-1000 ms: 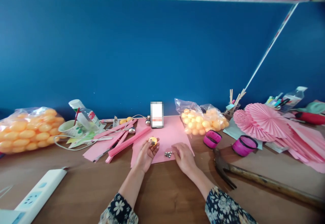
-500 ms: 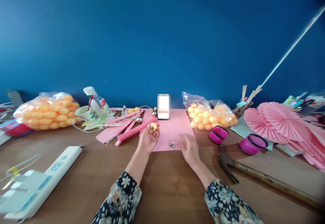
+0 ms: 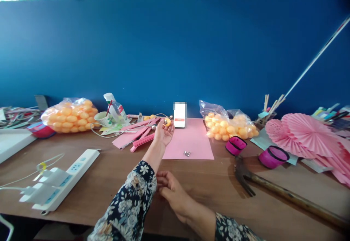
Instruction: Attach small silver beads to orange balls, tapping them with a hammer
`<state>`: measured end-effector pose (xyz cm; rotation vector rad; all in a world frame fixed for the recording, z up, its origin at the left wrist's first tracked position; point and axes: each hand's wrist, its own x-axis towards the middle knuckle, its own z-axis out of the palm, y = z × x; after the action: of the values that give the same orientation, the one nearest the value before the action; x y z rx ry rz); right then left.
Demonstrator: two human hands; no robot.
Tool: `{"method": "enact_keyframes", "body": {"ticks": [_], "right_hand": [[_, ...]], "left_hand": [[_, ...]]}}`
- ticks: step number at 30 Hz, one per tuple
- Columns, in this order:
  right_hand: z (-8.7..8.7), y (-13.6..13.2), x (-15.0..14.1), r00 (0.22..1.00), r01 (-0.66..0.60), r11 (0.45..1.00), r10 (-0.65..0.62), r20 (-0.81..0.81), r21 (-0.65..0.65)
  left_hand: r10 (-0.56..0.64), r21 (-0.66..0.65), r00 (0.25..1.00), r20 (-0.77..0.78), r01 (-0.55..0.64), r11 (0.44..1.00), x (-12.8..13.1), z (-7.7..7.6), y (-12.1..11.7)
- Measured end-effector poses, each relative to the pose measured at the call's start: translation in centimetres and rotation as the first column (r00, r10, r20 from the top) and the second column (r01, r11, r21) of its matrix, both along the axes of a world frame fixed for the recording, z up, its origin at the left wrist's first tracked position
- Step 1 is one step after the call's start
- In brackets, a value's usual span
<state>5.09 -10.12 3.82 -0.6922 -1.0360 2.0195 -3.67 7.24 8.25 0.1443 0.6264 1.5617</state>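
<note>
My left hand (image 3: 164, 133) is raised over the far left part of a pink sheet (image 3: 195, 139). Its fingertips pinch an orange ball (image 3: 167, 122), which has a dark spot or opening on its side. My right hand (image 3: 173, 193) hangs low over the near side of the brown table, beside my left floral sleeve. Its fingers are loosely bent and apart, with nothing visible in them; whether they touch the sleeve I cannot tell. On the sheet lies a small cluster of shiny metal pieces (image 3: 187, 154). A lit phone (image 3: 179, 117) stands upright at the sheet's back edge.
Bags of orange balls stand at left (image 3: 71, 117) and right (image 3: 226, 124). Folded pink paper strips (image 3: 142, 140) lie left of the sheet. A hammer (image 3: 287, 193), magenta bands (image 3: 273, 156) and pink paper fans (image 3: 303, 133) lie at right, a power strip (image 3: 73, 177) at left.
My right hand has left the metal pieces and come down and left to beside my left sleeve. The left hand has risen with the ball. The view has shifted.
</note>
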Motion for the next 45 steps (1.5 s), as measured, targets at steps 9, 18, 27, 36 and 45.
{"method": "enact_keyframes", "body": {"ticks": [9,18,27,36,45], "right_hand": [[-1.4,0.4,0.2,0.986,-0.132,0.967,0.106,0.128,0.22],[-2.1,3.6,0.3,0.722,-0.223,0.672,-0.372,0.583,0.706],[-0.3,5.2,0.9,0.85,-0.302,0.667,-0.134,0.509,0.681],[1.1,4.9,2.3,0.905,-0.291,0.8,0.052,0.423,0.524],[0.8,7.7,4.6,0.831,-0.191,0.686,-0.267,0.487,0.702]], "left_hand": [[0.037,-0.112,0.997,-0.067,-0.044,0.993,1.0,-0.9,0.9],[0.003,-0.113,0.985,-0.171,-0.022,0.993,2.0,-2.3,0.1],[-0.042,-0.119,0.938,-0.344,0.001,0.993,1.2,-2.1,-0.6],[-0.019,-0.125,0.922,-0.387,-0.032,0.992,1.0,-2.8,-0.8],[-0.001,-0.043,0.828,-0.561,-0.028,0.999,1.4,-3.5,-3.9]]}}
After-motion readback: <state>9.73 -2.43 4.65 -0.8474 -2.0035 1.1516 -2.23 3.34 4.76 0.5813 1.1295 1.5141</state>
